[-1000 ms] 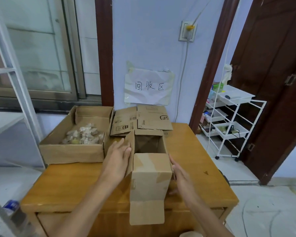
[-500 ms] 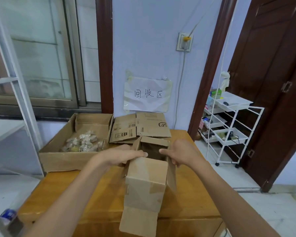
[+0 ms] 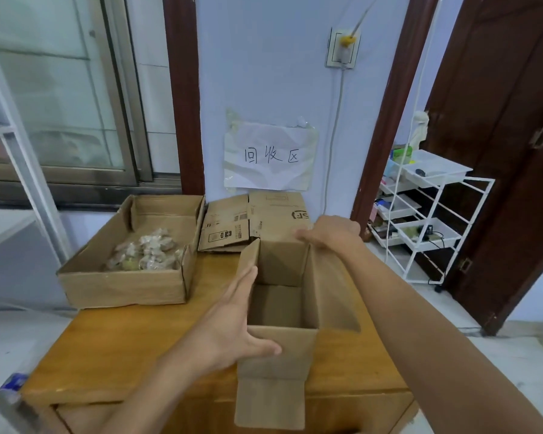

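An empty brown cardboard box [image 3: 278, 349] stands open on the wooden table [image 3: 123, 349], its flaps spread and one front flap hanging over the table's edge. My left hand [image 3: 229, 324] lies flat with straight fingers against the box's left side, thumb across the front wall. My right hand [image 3: 329, 234] reaches over the box and grips the top of its far flap with curled fingers.
A low cardboard tray [image 3: 119, 286] with several wrapped pieces sits at the back left. Flattened cartons [image 3: 251, 220] lean at the wall under a paper sign [image 3: 270, 155]. A white wire trolley [image 3: 427, 220] stands right of the table beside a dark door.
The box has turned so I look down into it. My left hand moved from the top rim to the left side. My right hand reached farther back to the far flap.
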A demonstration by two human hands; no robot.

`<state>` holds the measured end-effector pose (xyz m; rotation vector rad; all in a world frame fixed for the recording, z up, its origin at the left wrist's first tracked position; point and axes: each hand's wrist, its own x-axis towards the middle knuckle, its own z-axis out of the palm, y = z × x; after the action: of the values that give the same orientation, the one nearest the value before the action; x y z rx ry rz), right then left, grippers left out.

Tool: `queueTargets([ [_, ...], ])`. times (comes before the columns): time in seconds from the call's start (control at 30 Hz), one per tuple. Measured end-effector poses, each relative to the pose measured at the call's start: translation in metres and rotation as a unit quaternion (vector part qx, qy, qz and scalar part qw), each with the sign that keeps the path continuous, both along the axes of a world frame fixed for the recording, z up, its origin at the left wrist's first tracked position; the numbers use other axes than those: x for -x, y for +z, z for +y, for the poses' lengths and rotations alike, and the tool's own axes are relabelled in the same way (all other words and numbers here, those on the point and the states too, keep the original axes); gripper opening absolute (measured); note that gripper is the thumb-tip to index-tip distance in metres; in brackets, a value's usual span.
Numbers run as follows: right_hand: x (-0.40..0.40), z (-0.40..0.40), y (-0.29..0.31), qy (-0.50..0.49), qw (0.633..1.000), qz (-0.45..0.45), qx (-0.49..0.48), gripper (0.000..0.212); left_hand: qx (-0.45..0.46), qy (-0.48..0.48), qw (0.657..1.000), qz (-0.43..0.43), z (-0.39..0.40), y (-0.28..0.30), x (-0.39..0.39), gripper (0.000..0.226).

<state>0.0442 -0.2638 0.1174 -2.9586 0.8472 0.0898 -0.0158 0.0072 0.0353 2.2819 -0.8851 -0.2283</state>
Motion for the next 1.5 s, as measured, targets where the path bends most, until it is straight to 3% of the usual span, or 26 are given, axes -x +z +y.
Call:
queueTargets([
  [0.13,-0.032,-0.024,-0.020,-0.025,0.989,0.075,-0.123,0.084,0.038,0.018,0.999,0.004,-0.003,-0.003,0.003,0.136],
  [0.23,-0.058,-0.044,-0.028,-0.015,0.967,0.182,-0.178,0.063,0.037,0.022,0.999,0.007,-0.005,-0.003,0.004,0.134],
  [0.3,-0.049,-0.033,-0.018,-0.018,0.961,0.194,-0.198,0.055,0.045,0.021,0.999,0.007,-0.006,-0.004,0.005,0.133],
  [0.4,-0.032,-0.020,-0.019,-0.016,0.967,0.125,-0.221,0.042,0.038,0.019,0.999,0.007,-0.005,-0.001,0.005,0.133],
  [0.43,-0.029,-0.020,-0.022,-0.007,0.975,0.083,-0.207,0.046,0.034,0.018,0.999,0.006,-0.004,0.000,0.005,0.135],
  [0.5,-0.018,-0.018,-0.026,0.022,0.995,0.025,-0.098,0.073,0.043,0.031,0.999,0.004,0.003,-0.003,0.006,0.137],
  [0.57,-0.002,-0.016,-0.026,0.039,0.996,-0.054,-0.061,0.082,0.090,0.066,0.993,-0.024,0.014,-0.012,0.015,0.122],
  [0.63,0.016,-0.021,-0.029,0.062,0.987,-0.109,-0.100,0.075,0.178,0.137,0.973,-0.050,0.022,-0.029,0.032,0.099],
  [0.7,0.031,-0.030,-0.036,0.087,0.975,-0.137,-0.153,0.067,0.269,0.259,0.927,0.006,0.026,-0.042,0.051,0.079],
  [0.77,0.045,-0.038,-0.045,0.096,0.963,-0.154,-0.199,0.056,0.328,0.372,0.858,0.132,0.025,-0.056,0.062,0.048],
  [0.83,0.058,-0.043,-0.050,0.088,0.945,-0.186,-0.256,0.048,0.335,0.408,0.807,0.263,0.028,-0.065,0.072,0.027],
  [0.9,0.074,-0.043,-0.048,0.061,0.921,-0.221,-0.314,0.037,0.310,0.348,0.766,0.443,0.023,-0.057,0.084,0.047],
  [0.97,0.086,-0.040,-0.048,0.032,0.891,-0.257,-0.374,0.035,0.276,0.250,0.687,0.624,0.014,-0.048,0.090,0.085],
  [1.03,0.100,-0.035,-0.056,0.005,0.860,-0.296,-0.416,0.039,0.313,0.164,0.601,0.717,0.007,-0.041,0.093,0.109],
  [1.07,0.107,-0.033,-0.061,-0.012,0.837,-0.327,-0.438,0.038,0.344,0.140,0.575,0.729,0.002,-0.037,0.092,0.115],
  [1.1,0.115,-0.031,-0.067,-0.031,0.810,-0.358,-0.462,0.035,0.370,0.139,0.576,0.716,-0.003,-0.033,0.091,0.118],
  [1.2,0.142,-0.026,-0.080,-0.068,0.760,-0.402,-0.506,0.029,0.419,0.174,0.644,0.616,-0.017,-0.012,0.086,0.097],
  [1.27,0.160,-0.021,-0.085,-0.062,0.761,-0.398,-0.509,0.032,0.441,0.173,0.674,0.566,-0.021,0.003,0.078,0.079],
  [1.4,0.204,-0.024,-0.092,0.024,0.740,-0.314,-0.594,0.030,0.469,0.207,0.730,0.452,-0.024,0.015,0.049,0.087],
  [1.43,0.216,-0.030,-0.096,0.022,0.729,-0.284,-0.623,0.032,0.460,0.208,0.747,0.433,-0.023,0.014,0.041,0.089],
  [1.5,0.235,-0.040,-0.102,-0.019,0.745,-0.237,-0.623,0.028,0.416,0.202,0.792,0.398,-0.019,0.008,0.019,0.094],
])
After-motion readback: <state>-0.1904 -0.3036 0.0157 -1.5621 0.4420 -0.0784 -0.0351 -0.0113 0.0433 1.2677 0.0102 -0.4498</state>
